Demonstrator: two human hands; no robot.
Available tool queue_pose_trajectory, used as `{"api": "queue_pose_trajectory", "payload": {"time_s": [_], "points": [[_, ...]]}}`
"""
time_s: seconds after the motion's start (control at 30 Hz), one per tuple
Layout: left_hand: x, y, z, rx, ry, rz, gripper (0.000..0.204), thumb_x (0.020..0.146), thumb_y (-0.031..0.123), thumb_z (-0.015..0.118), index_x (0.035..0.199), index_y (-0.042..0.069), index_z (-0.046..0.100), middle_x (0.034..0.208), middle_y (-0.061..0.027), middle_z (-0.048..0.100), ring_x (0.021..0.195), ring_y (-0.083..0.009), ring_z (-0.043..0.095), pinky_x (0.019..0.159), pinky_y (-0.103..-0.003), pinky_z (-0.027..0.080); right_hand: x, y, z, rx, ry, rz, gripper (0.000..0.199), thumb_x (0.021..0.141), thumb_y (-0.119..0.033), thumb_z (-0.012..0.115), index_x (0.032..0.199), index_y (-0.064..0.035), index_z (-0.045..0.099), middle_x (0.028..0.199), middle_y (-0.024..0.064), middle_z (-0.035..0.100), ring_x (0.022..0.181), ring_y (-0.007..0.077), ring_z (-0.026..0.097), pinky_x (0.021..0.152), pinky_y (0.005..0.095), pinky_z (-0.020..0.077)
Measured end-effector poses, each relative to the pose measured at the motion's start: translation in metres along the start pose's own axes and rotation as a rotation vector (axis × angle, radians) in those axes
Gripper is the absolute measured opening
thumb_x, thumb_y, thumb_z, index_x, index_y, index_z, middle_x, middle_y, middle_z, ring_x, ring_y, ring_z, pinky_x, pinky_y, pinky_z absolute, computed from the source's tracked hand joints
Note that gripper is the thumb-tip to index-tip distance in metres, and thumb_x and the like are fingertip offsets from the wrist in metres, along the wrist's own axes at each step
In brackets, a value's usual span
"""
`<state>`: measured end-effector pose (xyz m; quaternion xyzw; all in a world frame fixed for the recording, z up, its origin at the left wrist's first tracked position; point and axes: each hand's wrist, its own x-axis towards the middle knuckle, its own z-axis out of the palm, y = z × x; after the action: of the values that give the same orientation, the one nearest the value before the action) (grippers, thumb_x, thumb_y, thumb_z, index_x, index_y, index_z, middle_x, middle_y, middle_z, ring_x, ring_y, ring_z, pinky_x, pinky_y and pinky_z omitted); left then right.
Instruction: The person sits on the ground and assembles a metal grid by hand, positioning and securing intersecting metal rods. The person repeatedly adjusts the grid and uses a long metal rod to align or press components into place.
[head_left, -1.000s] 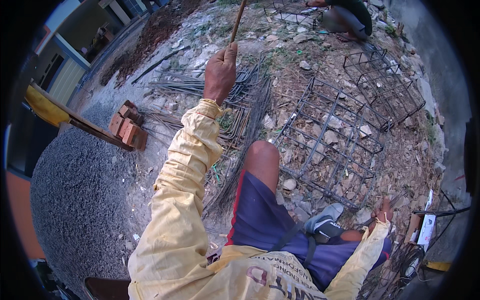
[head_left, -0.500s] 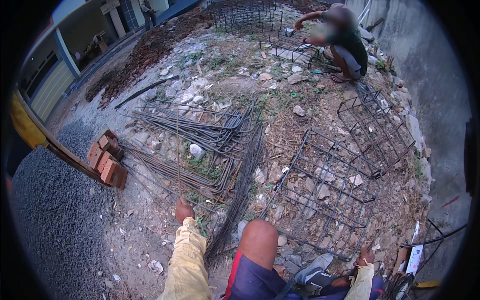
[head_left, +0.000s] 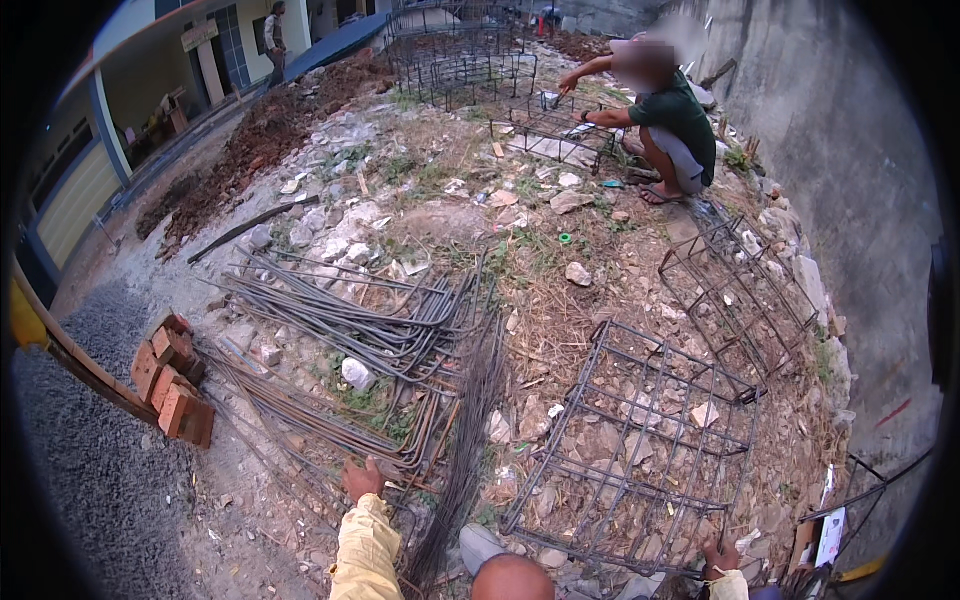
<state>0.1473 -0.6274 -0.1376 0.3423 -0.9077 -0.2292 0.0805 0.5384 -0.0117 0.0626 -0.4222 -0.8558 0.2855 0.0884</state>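
Note:
My left hand point(head_left: 363, 479), in a pale yellow sleeve, reaches to the near ends of a pile of bent steel rods point(head_left: 400, 450). Its fingers look apart, and I see nothing held in them. Just right of it runs a long bundle of thin dark tie wire point(head_left: 462, 450). At the lower right, my right hand point(head_left: 718, 562) is beside the near right corner of a rectangular rebar cage point(head_left: 640, 440) lying on the rubble. The right fingers are curled; what they hold, if anything, is too small to make out. My knee point(head_left: 512, 580) shows between both arms.
Another person point(head_left: 672, 125) squats at the far right, hands on a rebar frame point(head_left: 560, 140). A second cage point(head_left: 735, 285) lies near the concrete wall point(head_left: 850, 180). Red bricks point(head_left: 175, 385) and a gravel heap point(head_left: 90, 440) are at left. Stacked cages point(head_left: 460, 70) stand far back.
The thin upright rod in my left hand is no longer there; that hand is now lower, by the rod pile. My right hand has moved down. The view has tilted up.

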Motion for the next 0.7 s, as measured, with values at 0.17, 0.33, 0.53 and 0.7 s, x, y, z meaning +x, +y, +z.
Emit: {"api": "queue_pose_trajectory", "payload": {"time_s": [0.17,0.33,0.53,0.7], "points": [[0.036,0.097,0.087,-0.525,-0.140,-0.094,0.055,0.088,0.036,0.063,0.125,-0.003,0.051,0.109,-0.0249,0.063,0.099,-0.0355,0.061,0.090,-0.042,0.045,0.008,-0.040,0.003,-0.065,-0.082,0.068,0.025,0.078,-0.025,0.068,0.082,-0.0003,0.066,0.065,0.0091,0.059,0.064,0.0237,0.059,0.064,0.0386,0.0476],[0.058,0.141,0.149,-1.188,-0.599,-0.588,0.032,0.095,0.029,0.051,0.116,0.005,0.052,0.093,-0.0123,0.057,0.077,-0.0262,0.058,0.063,-0.042,0.050,0.020,-0.034,0.007,-0.205,-0.239,-0.094,0.039,0.087,-0.024,0.062,0.118,-0.0046,0.049,0.105,0.0135,0.045,0.097,0.0321,0.044,0.086,0.0382,0.0366],[0.067,0.180,0.155,-1.286,-0.548,-0.665,0.036,0.100,0.030,0.044,0.127,0.008,0.049,0.100,-0.0067,0.056,0.078,-0.0222,0.059,0.064,-0.037,0.052,0.006,-0.009,0.004,-0.550,-0.328,-0.391,0.052,0.092,-0.024,0.054,0.138,-0.0003,0.045,0.134,0.0288,0.047,0.124,0.0406,0.046,0.103,0.0435,0.0365],[0.066,0.177,0.145,-1.372,-0.585,-0.673,0.036,0.099,0.028,0.044,0.130,0.009,0.047,0.108,-0.0066,0.056,0.082,-0.0204,0.057,0.071,-0.039,0.050,0.002,-0.054,0.002,-0.331,-0.438,0.184,0.054,0.093,-0.033,0.052,0.135,-0.0007,0.047,0.117,0.0241,0.057,0.101,0.0383,0.056,0.088,0.0438,0.0439]]}}
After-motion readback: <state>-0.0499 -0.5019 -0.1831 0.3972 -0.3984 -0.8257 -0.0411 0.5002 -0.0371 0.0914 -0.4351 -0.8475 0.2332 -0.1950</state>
